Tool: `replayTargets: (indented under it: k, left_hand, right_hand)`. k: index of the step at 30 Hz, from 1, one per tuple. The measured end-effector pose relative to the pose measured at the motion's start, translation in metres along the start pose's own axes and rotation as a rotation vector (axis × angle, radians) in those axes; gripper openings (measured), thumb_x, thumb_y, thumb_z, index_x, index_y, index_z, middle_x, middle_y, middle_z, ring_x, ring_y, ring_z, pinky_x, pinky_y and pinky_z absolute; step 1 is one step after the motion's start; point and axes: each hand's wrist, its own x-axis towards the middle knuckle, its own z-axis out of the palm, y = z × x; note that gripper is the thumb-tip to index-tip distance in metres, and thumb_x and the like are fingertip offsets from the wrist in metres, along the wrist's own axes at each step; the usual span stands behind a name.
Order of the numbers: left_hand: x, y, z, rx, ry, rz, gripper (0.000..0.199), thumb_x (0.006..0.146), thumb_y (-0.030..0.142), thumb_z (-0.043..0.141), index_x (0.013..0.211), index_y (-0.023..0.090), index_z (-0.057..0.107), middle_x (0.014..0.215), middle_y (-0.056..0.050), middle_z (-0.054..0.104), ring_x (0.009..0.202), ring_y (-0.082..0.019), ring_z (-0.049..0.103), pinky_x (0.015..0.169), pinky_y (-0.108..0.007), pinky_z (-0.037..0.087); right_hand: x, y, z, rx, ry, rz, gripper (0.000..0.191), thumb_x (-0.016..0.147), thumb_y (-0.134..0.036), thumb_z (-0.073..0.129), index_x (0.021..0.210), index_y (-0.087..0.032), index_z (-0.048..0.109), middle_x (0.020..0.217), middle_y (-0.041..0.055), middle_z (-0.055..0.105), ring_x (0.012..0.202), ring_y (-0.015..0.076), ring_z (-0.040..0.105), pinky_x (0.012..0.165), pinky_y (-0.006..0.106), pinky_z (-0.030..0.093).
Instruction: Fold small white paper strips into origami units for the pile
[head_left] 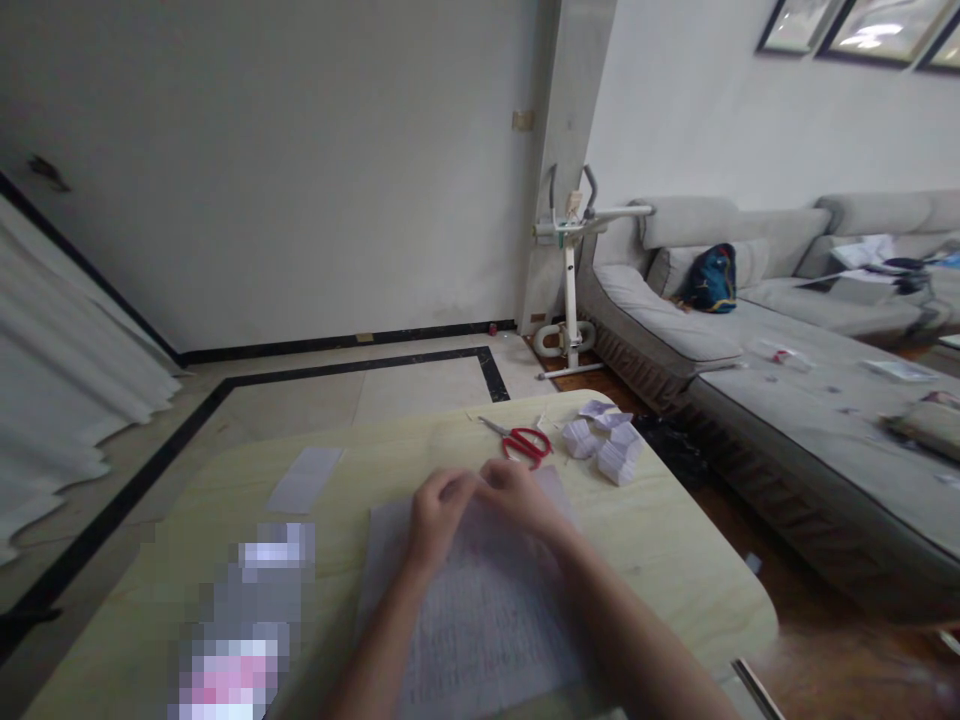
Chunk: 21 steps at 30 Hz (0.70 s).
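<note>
Fingers (454,482) of left hand (436,512) and right hand (520,498) over partly hidden paper (480,622), grip indiscernible.

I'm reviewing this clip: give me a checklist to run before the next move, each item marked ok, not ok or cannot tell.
1. Both hands in view: ok. The left hand and right hand are close together over the far part of the sheet.
2. What the fingertips grip: cannot tell. Too blurred.
3. Sheet on the table: ok. It lies beneath the hands and forearms.
4. Scissors clear of the hands: ok. They lie just beyond them.
5. Scraps off the sheet: ok. They lie to its right, near the table's far right corner.
6. Sharp view of the handwork: not ok. The hands are smeared.
</note>
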Motion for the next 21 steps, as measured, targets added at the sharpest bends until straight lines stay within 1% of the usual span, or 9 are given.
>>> replayTargets:
  k: [3, 5, 7, 8, 10, 16, 18, 21]
  left_hand:
    - [0.0, 0.0009, -0.001, 0.004, 0.024, 0.019, 0.02, 0.074, 0.035, 0.06, 0.075, 0.016, 0.066, 0.076, -0.003, 0.066, 0.075, -0.017, 0.06, 0.07, -0.025, 0.046]
    - [0.0001, 0.0011, -0.0027, 0.004, 0.034, 0.018, 0.019, 0.075, 0.034, 0.059, 0.075, 0.016, 0.066, 0.074, -0.003, 0.066, 0.074, -0.017, 0.06, 0.069, -0.024, 0.046]
    - [0.0002, 0.0004, -0.0046, 0.003, 0.045, 0.004, 0.019, 0.075, 0.033, 0.059, 0.075, 0.016, 0.065, 0.072, -0.001, 0.065, 0.072, -0.016, 0.059, 0.067, -0.023, 0.044]
    - [0.0002, -0.0003, -0.0055, 0.003, 0.081, 0.0, 0.018, 0.075, 0.033, 0.059, 0.073, 0.016, 0.065, 0.069, 0.0, 0.063, 0.069, -0.015, 0.057, 0.065, -0.022, 0.044]
    - [0.0, -0.0012, -0.0069, 0.008, 0.108, -0.004, 0.02, 0.075, 0.034, 0.059, 0.068, 0.016, 0.063, 0.062, 0.001, 0.06, 0.063, -0.014, 0.054, 0.059, -0.021, 0.041]
    - [-0.002, 0.0021, -0.0073, 0.015, 0.11, 0.021, 0.021, 0.073, 0.032, 0.058, 0.057, 0.017, 0.055, 0.053, 0.004, 0.05, 0.056, -0.012, 0.047, 0.053, -0.019, 0.036]
    - [-0.0021, 0.0029, -0.007, 0.022, 0.131, 0.013, 0.023, 0.072, 0.031, 0.058, 0.055, 0.017, 0.052, 0.051, 0.005, 0.046, 0.054, -0.012, 0.045, 0.051, -0.019, 0.035]
    - [-0.0018, 0.0019, -0.0062, 0.002, 0.111, -0.004, 0.023, 0.073, 0.033, 0.058, 0.057, 0.017, 0.054, 0.053, 0.004, 0.047, 0.055, -0.012, 0.045, 0.051, -0.018, 0.035]
  right_hand:
    - [-0.0002, -0.0007, 0.0022, -0.008, 0.007, -0.012, 0.028, 0.079, -0.036, 0.058, 0.062, -0.014, 0.057, 0.058, -0.0018, 0.052, 0.055, 0.0096, 0.045, 0.049, 0.021, 0.03]
    - [-0.0006, -0.0019, 0.002, 0.01, 0.019, -0.009, 0.028, 0.079, -0.038, 0.058, 0.065, -0.014, 0.059, 0.061, -0.0007, 0.056, 0.057, 0.0102, 0.047, 0.05, 0.021, 0.032]
    - [-0.0014, -0.0035, 0.0009, 0.043, 0.005, 0.007, 0.029, 0.08, -0.04, 0.058, 0.066, -0.015, 0.06, 0.062, 0.0, 0.058, 0.058, 0.0106, 0.049, 0.05, 0.021, 0.033]
    - [-0.002, -0.0045, 0.0002, 0.066, -0.01, 0.015, 0.029, 0.081, -0.04, 0.057, 0.068, -0.015, 0.061, 0.063, 0.0002, 0.058, 0.058, 0.0106, 0.05, 0.05, 0.021, 0.034]
    - [-0.0031, -0.0061, -0.001, 0.109, -0.03, 0.022, 0.028, 0.082, -0.039, 0.055, 0.07, -0.015, 0.061, 0.066, 0.0007, 0.059, 0.06, 0.0109, 0.051, 0.051, 0.02, 0.036]
    - [-0.0037, -0.0076, -0.0018, 0.112, -0.058, 0.003, 0.027, 0.082, -0.035, 0.055, 0.065, -0.014, 0.057, 0.062, -0.0005, 0.054, 0.058, 0.0101, 0.047, 0.049, 0.021, 0.033]
    - [-0.0033, -0.0074, -0.0018, 0.129, -0.071, -0.022, 0.026, 0.082, -0.034, 0.055, 0.065, -0.014, 0.056, 0.062, -0.0009, 0.053, 0.058, 0.01, 0.047, 0.05, 0.021, 0.034]
    - [-0.0027, -0.0063, -0.002, 0.151, -0.061, -0.027, 0.026, 0.082, -0.035, 0.055, 0.065, -0.015, 0.055, 0.063, -0.0012, 0.052, 0.059, 0.0101, 0.047, 0.051, 0.021, 0.034]
